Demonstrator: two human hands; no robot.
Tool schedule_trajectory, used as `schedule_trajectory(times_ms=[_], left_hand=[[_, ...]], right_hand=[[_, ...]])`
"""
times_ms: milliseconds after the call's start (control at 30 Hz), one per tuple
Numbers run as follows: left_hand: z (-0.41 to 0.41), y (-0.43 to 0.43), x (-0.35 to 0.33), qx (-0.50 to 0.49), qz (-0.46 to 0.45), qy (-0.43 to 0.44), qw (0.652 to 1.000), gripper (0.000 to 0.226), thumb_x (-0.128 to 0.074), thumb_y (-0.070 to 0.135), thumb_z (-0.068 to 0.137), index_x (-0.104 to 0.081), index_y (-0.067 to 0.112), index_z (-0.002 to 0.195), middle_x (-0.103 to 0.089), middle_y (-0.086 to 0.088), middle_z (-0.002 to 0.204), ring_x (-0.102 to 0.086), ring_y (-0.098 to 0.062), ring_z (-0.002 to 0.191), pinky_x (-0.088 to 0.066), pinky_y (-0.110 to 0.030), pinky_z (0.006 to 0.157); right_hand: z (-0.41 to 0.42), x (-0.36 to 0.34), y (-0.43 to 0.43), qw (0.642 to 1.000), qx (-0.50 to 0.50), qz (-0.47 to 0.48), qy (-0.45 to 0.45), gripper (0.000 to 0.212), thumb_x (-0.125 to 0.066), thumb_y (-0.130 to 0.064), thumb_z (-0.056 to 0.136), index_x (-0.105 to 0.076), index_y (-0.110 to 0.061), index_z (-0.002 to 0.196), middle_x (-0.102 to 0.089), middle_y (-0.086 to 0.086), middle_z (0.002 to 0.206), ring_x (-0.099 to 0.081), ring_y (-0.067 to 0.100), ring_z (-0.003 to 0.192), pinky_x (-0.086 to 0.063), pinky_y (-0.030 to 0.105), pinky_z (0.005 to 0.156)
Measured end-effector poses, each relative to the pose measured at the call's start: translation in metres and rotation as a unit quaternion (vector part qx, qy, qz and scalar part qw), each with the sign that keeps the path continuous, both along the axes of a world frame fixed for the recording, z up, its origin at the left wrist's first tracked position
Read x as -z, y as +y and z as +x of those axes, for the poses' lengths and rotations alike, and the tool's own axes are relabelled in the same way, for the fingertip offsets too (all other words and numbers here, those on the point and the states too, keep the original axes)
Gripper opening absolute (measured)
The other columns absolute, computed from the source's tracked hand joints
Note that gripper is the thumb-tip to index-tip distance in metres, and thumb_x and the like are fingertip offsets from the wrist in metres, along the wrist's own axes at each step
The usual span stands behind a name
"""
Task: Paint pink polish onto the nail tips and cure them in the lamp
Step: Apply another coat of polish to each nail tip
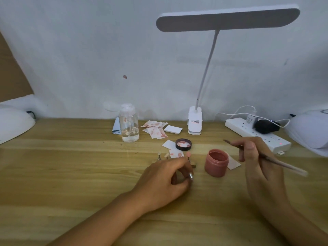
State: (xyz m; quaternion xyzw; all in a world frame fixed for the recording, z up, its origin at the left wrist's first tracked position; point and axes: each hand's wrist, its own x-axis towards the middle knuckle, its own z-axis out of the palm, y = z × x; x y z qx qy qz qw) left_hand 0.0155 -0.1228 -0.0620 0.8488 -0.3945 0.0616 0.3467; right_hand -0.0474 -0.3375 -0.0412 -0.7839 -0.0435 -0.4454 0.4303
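Observation:
An open jar of pink polish (216, 162) stands at the middle of the wooden table (71, 174). Its dark lid (183, 144) lies upturned behind it. A row of small nail tips on stands (159, 155) sits left of the jar; the rightmost tip (188, 154) is pink. My left hand (165, 181) rests curled over the near end of the stand row, fingers pinching a small stand. My right hand (257, 162) holds a thin brush (269, 159) to the right of the jar, bristles pointing up-left. White curing lamps sit at the far left (14, 123) and far right (310, 128).
A clear pump bottle (129, 124), pink-stained paper wipes (156, 129) and a white pad (173, 129) lie at the back. A clip desk lamp (195, 121) stands behind the jar. A white power strip (257, 134) with plugs and cable lies at the right.

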Motion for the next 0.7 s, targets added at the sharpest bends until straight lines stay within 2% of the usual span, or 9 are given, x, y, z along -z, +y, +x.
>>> schedule_trajectory(times_ms=[67,167,300,433,533,700], left_hand=[[0.002,0.000,0.000,-0.001,-0.009,0.012,1.000,0.010,-0.060,0.039,0.082,-0.058,0.042,0.091,-0.066,0.027,0.096,-0.058,-0.004,0.069,-0.051,-0.031,0.065],[0.002,0.000,0.002,-0.016,-0.008,0.006,1.000,0.013,-0.058,0.046,0.080,-0.059,0.042,0.092,-0.064,0.025,0.092,-0.058,-0.003,0.071,-0.049,-0.029,0.065],[0.003,-0.001,0.003,-0.026,0.004,0.006,1.000,0.012,-0.060,0.044,0.080,-0.060,0.042,0.092,-0.061,0.022,0.087,-0.058,-0.004,0.071,-0.048,-0.028,0.065],[0.005,-0.003,0.002,-0.019,0.003,0.013,1.000,0.013,-0.059,0.043,0.079,-0.060,0.043,0.092,-0.062,0.029,0.091,-0.058,-0.003,0.068,-0.042,-0.022,0.061],[0.007,-0.003,0.002,-0.013,-0.003,0.022,1.000,0.012,-0.065,0.039,0.083,-0.063,0.042,0.094,-0.064,0.027,0.095,-0.058,-0.003,0.065,-0.040,-0.020,0.060],[0.008,-0.002,0.003,-0.016,-0.004,0.036,0.999,0.012,-0.070,0.039,0.082,-0.066,0.043,0.093,-0.062,0.025,0.088,-0.057,-0.002,0.064,-0.042,-0.023,0.061]], right_hand=[[0.002,0.001,0.001,1.000,0.001,0.014,0.011,0.027,-0.034,-0.042,0.095,-0.056,-0.027,0.087,-0.056,-0.014,0.072,-0.052,0.013,0.068,-0.040,0.025,0.057],[0.005,0.005,0.001,0.999,0.004,0.023,0.033,0.025,-0.040,-0.037,0.098,-0.046,-0.017,0.085,-0.058,-0.011,0.067,-0.054,0.010,0.060,-0.039,0.023,0.050],[0.009,0.006,0.002,0.996,0.020,-0.030,0.087,0.022,-0.038,-0.042,0.094,-0.043,-0.026,0.079,-0.054,-0.008,0.056,-0.054,0.006,0.059,-0.036,0.032,0.050],[0.013,0.005,0.002,0.988,0.031,-0.074,0.134,0.021,-0.041,-0.039,0.095,-0.044,-0.025,0.080,-0.060,-0.002,0.064,-0.058,0.013,0.061,-0.046,0.044,0.057],[0.012,0.006,0.001,0.987,0.038,-0.081,0.135,0.019,-0.042,-0.040,0.094,-0.047,-0.024,0.083,-0.061,-0.002,0.065,-0.058,0.012,0.061,-0.047,0.043,0.057],[0.010,0.005,0.002,0.986,0.041,-0.080,0.138,0.019,-0.043,-0.040,0.093,-0.047,-0.025,0.082,-0.061,-0.006,0.065,-0.058,0.006,0.062,-0.046,0.039,0.056]])
